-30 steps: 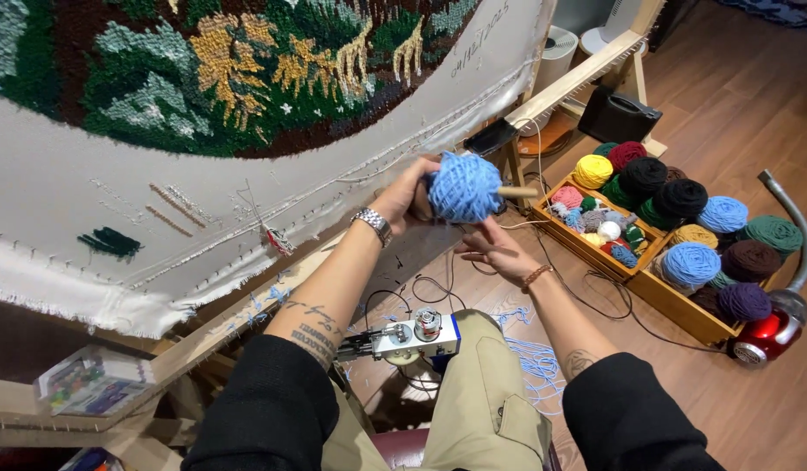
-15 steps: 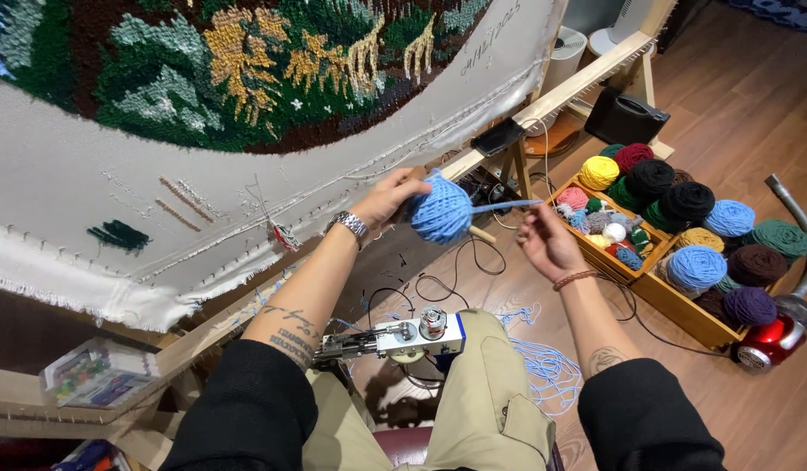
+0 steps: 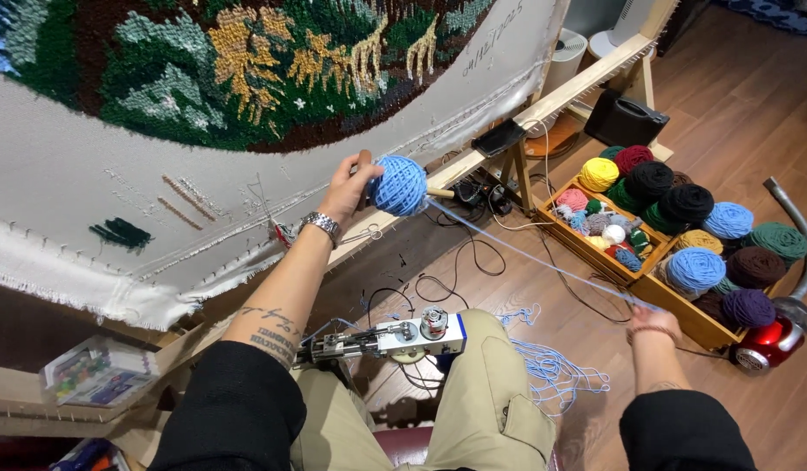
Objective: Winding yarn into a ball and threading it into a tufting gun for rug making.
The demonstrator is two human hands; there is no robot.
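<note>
My left hand (image 3: 344, 190) is raised and grips a stick that carries a ball of light blue yarn (image 3: 399, 185), just below the tufted cloth. A taut blue strand (image 3: 534, 257) runs from the ball down to my right hand (image 3: 652, 321), which pinches it low on the right, near the yarn boxes. A silver tufting gun (image 3: 394, 336) rests across my lap. Loose blue yarn (image 3: 551, 366) lies piled on the floor between my knees and my right hand.
A big tufted rug with trees and deer (image 3: 246, 70) is stretched on a wooden frame (image 3: 586, 83). Wooden boxes (image 3: 595, 253) hold several yarn balls. A red vacuum cleaner (image 3: 769, 340) stands at the right. Cables (image 3: 438, 279) lie on the wood floor.
My right hand has pulled away from the ball, down and to the right, drawing the strand out long. My left hand keeps the ball up by the frame.
</note>
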